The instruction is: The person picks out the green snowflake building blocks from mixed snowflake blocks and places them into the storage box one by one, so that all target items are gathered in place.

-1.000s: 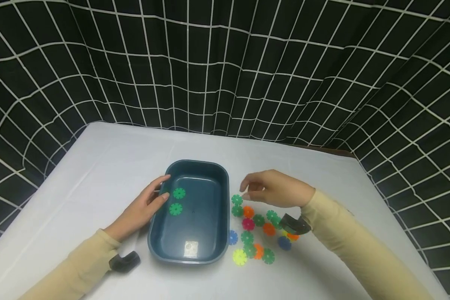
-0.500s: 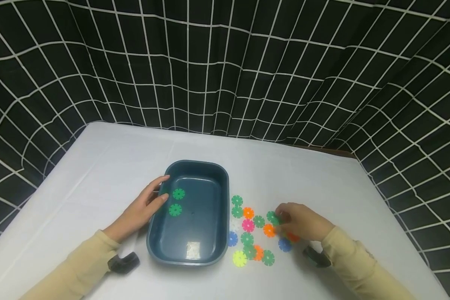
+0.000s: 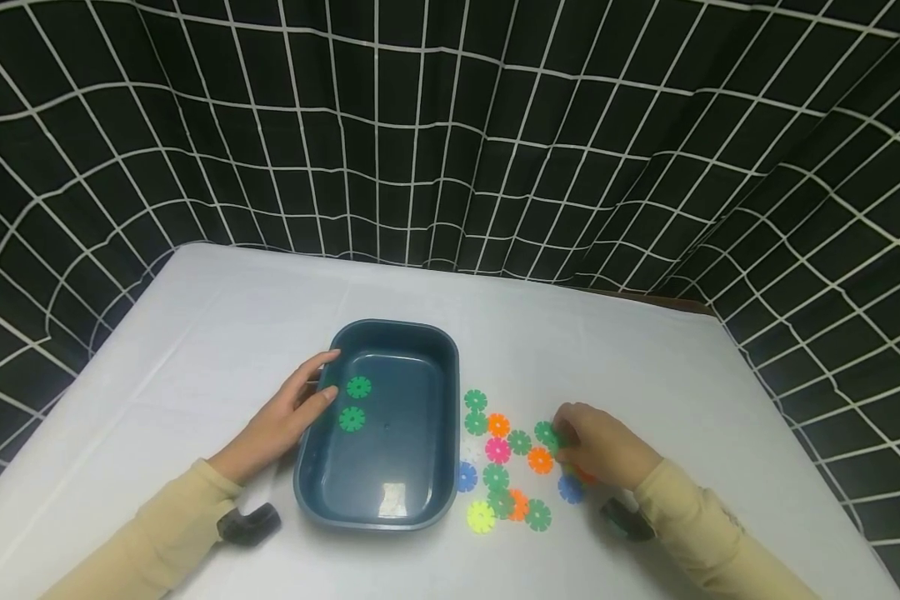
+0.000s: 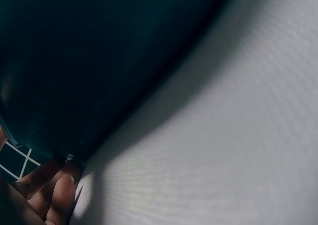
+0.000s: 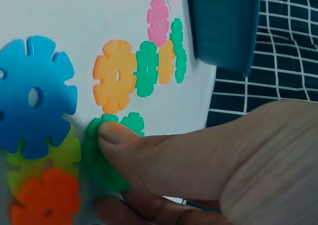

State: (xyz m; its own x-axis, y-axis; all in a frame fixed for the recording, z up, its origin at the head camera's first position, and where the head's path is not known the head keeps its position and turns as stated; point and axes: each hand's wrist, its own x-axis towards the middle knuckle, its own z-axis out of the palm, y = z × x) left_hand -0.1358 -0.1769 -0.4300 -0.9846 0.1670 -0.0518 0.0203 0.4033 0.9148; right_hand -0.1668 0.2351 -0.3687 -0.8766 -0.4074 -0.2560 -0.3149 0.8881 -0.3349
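A dark teal plastic tub (image 3: 381, 517) stands on the white cloth. My left hand (image 3: 285, 421) holds its left rim, thumb and index finger over the edge, while curled fingers (image 4: 62, 195) show against the outer wall in the left wrist view. Two green snowflake discs (image 3: 358, 387) lie inside the tub. To its right, my right hand (image 3: 603, 442) pinches a green snowflake disc (image 5: 102, 165), thumb on top and fingers beneath; the disc is tilted. Blue (image 5: 35, 98), yellow (image 5: 42, 165) and red-orange (image 5: 47, 200) discs overlap beside that hand.
Several more discs are scattered between the tub and my right hand, among them pink (image 3: 498, 450), orange (image 3: 540, 460), lime yellow (image 3: 481, 517) and blue (image 3: 467, 477) ones. A black curtain with white grid lines (image 3: 412, 142) hangs behind the table.
My right hand has moved right and nearer, from beside the upper green discs to the discs at the right of the group, and now pinches a green one. The left hand stays put.
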